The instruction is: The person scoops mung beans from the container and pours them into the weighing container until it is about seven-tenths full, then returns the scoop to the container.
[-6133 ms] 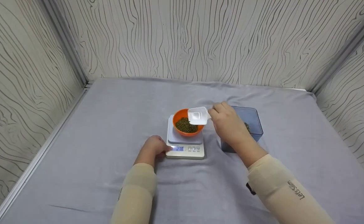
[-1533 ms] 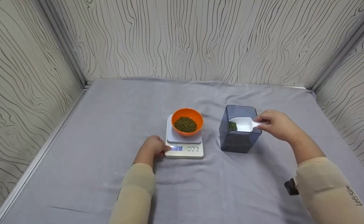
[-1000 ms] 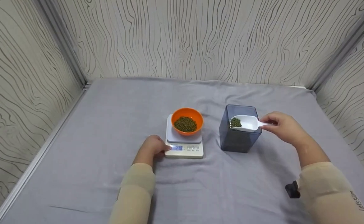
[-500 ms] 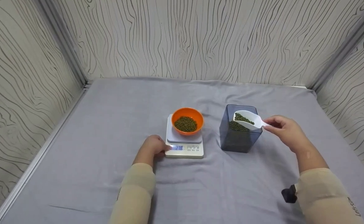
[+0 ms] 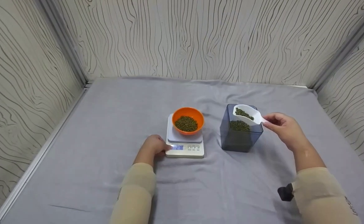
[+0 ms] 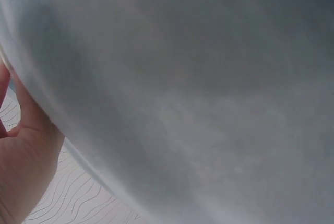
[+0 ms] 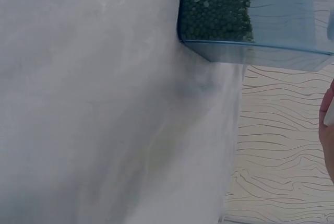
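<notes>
In the head view my right hand (image 5: 286,127) pinches the handle of a white scoop (image 5: 256,118). A small heap of green mung beans (image 5: 244,114) lies in the scoop, which is tilted over the mouth of a translucent blue-grey container (image 5: 251,141). More mung beans fill the lower part of that container. My left hand (image 5: 153,145) grips the left front corner of a white kitchen scale (image 5: 185,153), thumb on top beside the lit display, which seems to read 278. On the scale sits an orange bowl (image 5: 198,116) partly filled with mung beans.
A grey cloth (image 5: 122,112) with wrinkles covers the table. Patterned panels (image 5: 182,40) stand at the back and both sides, with metal posts at the corners. A black wrist camera (image 5: 285,192) is strapped to my right forearm.
Six seconds ago the right hand held the scoop over the bowl. It then went right into the container, and has since risen with beans in it. The left hand stayed at the scale.
</notes>
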`<state>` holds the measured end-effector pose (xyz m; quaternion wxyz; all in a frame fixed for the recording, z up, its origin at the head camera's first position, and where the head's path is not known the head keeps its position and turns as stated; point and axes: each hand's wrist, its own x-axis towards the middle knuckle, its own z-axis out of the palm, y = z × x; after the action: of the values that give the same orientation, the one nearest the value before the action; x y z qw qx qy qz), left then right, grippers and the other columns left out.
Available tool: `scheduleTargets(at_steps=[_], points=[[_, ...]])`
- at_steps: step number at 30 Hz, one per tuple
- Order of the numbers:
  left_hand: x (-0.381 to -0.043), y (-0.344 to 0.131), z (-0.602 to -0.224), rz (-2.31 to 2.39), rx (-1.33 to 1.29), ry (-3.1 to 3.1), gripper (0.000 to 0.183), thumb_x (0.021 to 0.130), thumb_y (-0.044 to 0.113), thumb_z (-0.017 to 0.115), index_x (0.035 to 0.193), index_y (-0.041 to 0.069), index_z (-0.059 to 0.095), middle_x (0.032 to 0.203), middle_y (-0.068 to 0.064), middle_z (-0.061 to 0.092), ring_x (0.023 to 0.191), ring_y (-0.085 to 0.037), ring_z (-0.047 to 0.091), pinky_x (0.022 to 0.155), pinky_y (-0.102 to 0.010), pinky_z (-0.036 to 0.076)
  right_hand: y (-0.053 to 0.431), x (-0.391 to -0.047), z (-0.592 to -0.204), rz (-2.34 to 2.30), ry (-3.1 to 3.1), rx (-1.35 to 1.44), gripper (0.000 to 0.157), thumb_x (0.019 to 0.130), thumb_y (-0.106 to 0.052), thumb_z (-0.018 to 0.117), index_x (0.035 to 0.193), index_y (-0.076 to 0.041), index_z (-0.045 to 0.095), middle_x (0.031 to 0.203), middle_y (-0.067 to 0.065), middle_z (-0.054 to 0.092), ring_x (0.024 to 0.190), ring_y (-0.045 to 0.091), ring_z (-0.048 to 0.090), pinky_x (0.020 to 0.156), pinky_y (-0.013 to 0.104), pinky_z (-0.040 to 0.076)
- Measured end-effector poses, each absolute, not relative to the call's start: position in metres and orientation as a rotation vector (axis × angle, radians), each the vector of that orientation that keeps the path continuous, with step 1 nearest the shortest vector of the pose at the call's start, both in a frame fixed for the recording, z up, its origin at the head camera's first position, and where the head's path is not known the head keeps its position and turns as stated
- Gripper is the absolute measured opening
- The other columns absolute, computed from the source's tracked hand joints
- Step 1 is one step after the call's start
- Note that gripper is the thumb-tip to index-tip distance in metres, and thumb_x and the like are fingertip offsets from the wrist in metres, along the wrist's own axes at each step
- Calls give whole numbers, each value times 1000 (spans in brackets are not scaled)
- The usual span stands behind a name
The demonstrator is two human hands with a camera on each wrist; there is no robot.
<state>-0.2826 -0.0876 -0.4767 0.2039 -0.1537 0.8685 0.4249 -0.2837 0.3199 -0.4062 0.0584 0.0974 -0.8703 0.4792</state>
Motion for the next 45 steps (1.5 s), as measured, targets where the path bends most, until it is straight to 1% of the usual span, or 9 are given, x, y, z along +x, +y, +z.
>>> scheduleTargets(at_steps=[8, 13, 16, 20, 23, 28, 31, 38, 45], points=[[-282, -88, -475, 1196, -448, 2400, 25, 76, 20, 75, 87, 5, 58, 74, -4, 55, 66, -16, 51, 58, -26, 42, 302, -291, -391, 1342, -2658, 322, 32, 85, -21, 65, 104, 5, 62, 90, -7, 60, 80, 1, 54, 68, 12, 44], [-281, -87, -473, 1195, -462, 2390, 24, 76, 20, 75, 85, 6, 58, 73, -4, 55, 65, -15, 51, 58, -26, 42, 288, -295, -381, 1266, -2700, 316, 29, 85, -19, 65, 104, 4, 63, 95, 5, 61, 79, 1, 52, 67, 12, 43], [-280, -86, -471, 1195, -468, 2398, 23, 76, 19, 75, 83, 6, 57, 71, -4, 55, 64, -15, 51, 57, -26, 42, 277, -298, -375, 1215, -2751, 312, 29, 86, -20, 65, 105, 2, 63, 101, 11, 60, 81, 5, 52, 66, 13, 43], [-278, -86, -469, 1211, -479, 2400, 24, 75, 19, 75, 83, 6, 57, 70, -4, 54, 64, -15, 50, 56, -26, 41, 262, -302, -368, 1118, -2812, 353, 27, 86, -19, 65, 106, 0, 64, 105, 13, 59, 89, 13, 54, 69, 12, 42], [-278, -85, -469, 1216, -481, 2400, 24, 75, 19, 75, 84, 6, 57, 71, -4, 55, 65, -16, 51, 57, -26, 41, 250, -305, -365, 1040, -2840, 393, 23, 85, -13, 65, 104, 0, 65, 105, 14, 59, 94, 20, 55, 75, 16, 43], [-279, -86, -471, 1213, -475, 2404, 25, 75, 20, 75, 86, 6, 58, 73, -5, 56, 67, -16, 51, 58, -27, 42, 231, -308, -359, 920, -2877, 463, 18, 84, -9, 64, 100, 0, 65, 101, 15, 60, 93, 26, 54, 81, 37, 44], [-280, -86, -472, 1211, -483, 2398, 25, 75, 20, 75, 86, 5, 58, 73, -5, 56, 67, -17, 52, 59, -27, 42, 220, -309, -356, 858, -2890, 508, 16, 84, -8, 64, 98, 1, 65, 100, 16, 60, 94, 29, 54, 83, 43, 43], [-282, -86, -472, 1204, -499, 2382, 25, 75, 19, 75, 87, 5, 59, 75, -5, 57, 68, -17, 53, 58, -27, 43, 197, -311, -356, 616, -2761, 739, 12, 76, 1, 67, 88, 4, 65, 90, 18, 61, 90, 35, 55, 84, 45, 42], [-282, -87, -472, 1190, -484, 2384, 26, 76, 21, 74, 90, 5, 60, 77, -5, 57, 71, -17, 52, 61, -28, 42, 180, -307, -356, 301, -2658, 874, 16, 72, 1, 68, 87, 4, 63, 81, 14, 54, 83, 35, 51, 80, 45, 40]])
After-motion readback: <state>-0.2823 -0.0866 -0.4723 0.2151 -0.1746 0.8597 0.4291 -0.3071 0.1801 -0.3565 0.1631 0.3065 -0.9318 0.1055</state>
